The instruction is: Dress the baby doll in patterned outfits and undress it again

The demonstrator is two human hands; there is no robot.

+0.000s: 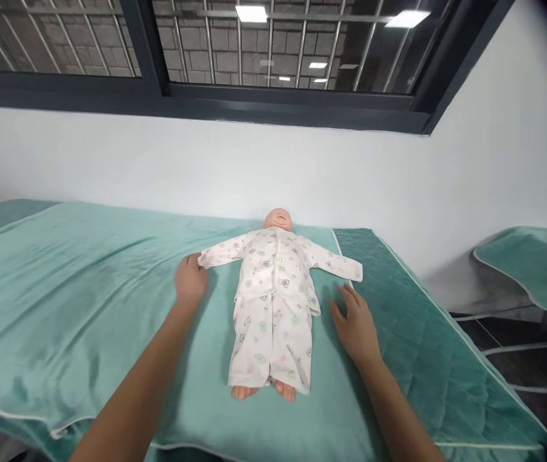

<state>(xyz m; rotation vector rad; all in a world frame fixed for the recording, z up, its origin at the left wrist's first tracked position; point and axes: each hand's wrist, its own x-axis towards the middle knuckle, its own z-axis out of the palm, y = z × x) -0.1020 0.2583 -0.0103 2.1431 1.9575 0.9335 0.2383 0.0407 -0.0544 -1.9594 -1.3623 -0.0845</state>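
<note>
A baby doll [277, 219] lies on its back, its head toward the wall and its bare feet toward me. It wears a white printed pajama top [273, 260] and matching pajama pants [272, 340]; both sleeves stretch out sideways and cover the doll's hands. At the cuff of the sleeve on the left, my left hand [191, 279] is closed, with the sleeve's end at its fingertips. My right hand [357, 324] hovers just below the other sleeve, fingers apart and holding nothing.
Under the doll is a smooth green blanket [85, 289] with folds on the left. A quilted darker green cover [412, 346] shows on the right. Behind stand a white wall [158, 167] and a dark window frame [277, 106]. Another green-covered surface [537, 263] sits far right.
</note>
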